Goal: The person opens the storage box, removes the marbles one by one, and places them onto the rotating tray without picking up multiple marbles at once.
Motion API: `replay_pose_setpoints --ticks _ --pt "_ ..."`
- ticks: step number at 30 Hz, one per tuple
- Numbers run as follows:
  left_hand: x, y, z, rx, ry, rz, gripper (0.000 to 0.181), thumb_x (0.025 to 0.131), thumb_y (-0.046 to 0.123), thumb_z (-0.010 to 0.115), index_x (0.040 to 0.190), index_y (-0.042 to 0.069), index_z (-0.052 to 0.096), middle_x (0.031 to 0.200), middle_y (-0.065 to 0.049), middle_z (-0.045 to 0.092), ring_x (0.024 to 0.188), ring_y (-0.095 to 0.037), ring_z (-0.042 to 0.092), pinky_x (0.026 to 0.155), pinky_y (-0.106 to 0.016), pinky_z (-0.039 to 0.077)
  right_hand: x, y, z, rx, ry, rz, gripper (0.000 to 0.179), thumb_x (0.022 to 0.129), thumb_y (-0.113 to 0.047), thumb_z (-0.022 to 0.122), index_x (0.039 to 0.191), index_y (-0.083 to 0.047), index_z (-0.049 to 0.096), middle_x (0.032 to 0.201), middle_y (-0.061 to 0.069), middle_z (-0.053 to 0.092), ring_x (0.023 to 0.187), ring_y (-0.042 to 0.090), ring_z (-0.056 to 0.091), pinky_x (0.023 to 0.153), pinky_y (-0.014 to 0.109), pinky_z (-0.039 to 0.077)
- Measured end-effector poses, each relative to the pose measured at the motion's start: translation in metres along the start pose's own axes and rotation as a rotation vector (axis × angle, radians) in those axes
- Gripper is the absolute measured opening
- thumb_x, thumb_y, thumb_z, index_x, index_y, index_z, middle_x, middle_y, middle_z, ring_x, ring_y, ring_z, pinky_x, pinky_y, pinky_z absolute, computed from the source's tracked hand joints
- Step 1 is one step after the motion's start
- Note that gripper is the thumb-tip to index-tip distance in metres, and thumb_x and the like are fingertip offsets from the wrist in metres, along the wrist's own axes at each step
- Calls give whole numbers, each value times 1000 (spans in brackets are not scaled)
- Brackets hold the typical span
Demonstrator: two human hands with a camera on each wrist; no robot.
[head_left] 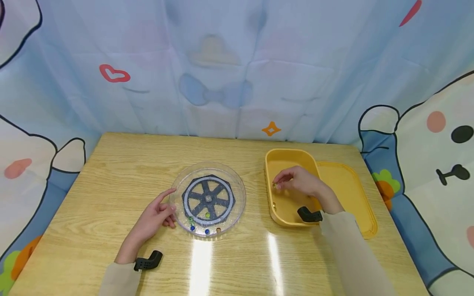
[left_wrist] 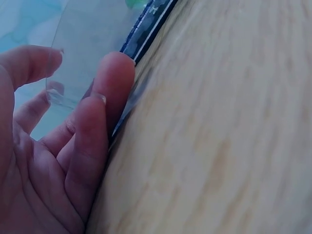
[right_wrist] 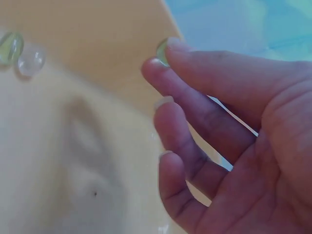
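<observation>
My right hand (head_left: 298,181) is over the yellow bin (head_left: 292,154), pinching a greenish glass marble (right_wrist: 162,52) between thumb and index finger. Its other fingers are loosely bent. Below, a yellow-green marble (right_wrist: 10,48) and a clear marble (right_wrist: 31,61) lie side by side in the bin. To the left, a round clear dish (head_left: 238,185) holds a dark six-spoked wheel shape (head_left: 209,199). Near its front are blue (head_left: 207,232), green (head_left: 207,215) and amber (head_left: 218,230) marbles. My left hand (head_left: 153,213) touches the dish's left rim with index fingertip and thumb.
A flat yellow lid (head_left: 346,189) lies right of the bin, partly behind the right forearm. The wooden table (head_left: 140,164) ends at a blue patterned curtain (head_left: 222,102) at the back. Each wrist wears a black camera (head_left: 148,261).
</observation>
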State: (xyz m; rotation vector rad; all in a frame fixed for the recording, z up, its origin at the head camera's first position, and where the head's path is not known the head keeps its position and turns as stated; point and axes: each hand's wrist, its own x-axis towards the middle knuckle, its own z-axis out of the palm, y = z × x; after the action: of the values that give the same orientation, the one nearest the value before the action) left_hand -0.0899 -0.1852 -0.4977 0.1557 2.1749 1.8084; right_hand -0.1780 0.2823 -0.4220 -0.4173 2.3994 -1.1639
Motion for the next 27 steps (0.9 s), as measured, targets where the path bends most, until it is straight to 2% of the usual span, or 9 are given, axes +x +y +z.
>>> replay_pose_setpoints --ticks 7,17,21,27 --pt "1 2 0 4 -8 -14 54 105 18 53 155 21 34 82 -16 65 68 -30 67 64 -33 55 -6 -15 7 -52 109 -69 11 91 -11 73 102 -7 75 96 2 72 85 21 62 71 30 50" --pt "0 11 -1 70 -12 -12 53 105 17 53 154 18 34 81 -14 66 68 -29 67 60 -32 54 -15 -39 15 -90 184 -169 10 91 -13 75 100 -11 75 94 -2 71 83 20 59 66 29 48" --pt "0 12 -1 86 -10 -10 53 104 15 53 154 18 35 80 -13 66 68 -29 67 59 -31 53 -13 -48 27 -91 212 -205 9 90 -10 75 99 -11 75 93 -3 71 81 18 60 66 28 49" --pt "0 12 0 95 -13 -4 53 105 15 53 154 17 35 80 -13 66 67 -29 67 61 -32 54 -8 -65 55 -107 267 -192 8 90 -9 74 97 -13 75 92 -4 70 77 17 58 64 29 50"
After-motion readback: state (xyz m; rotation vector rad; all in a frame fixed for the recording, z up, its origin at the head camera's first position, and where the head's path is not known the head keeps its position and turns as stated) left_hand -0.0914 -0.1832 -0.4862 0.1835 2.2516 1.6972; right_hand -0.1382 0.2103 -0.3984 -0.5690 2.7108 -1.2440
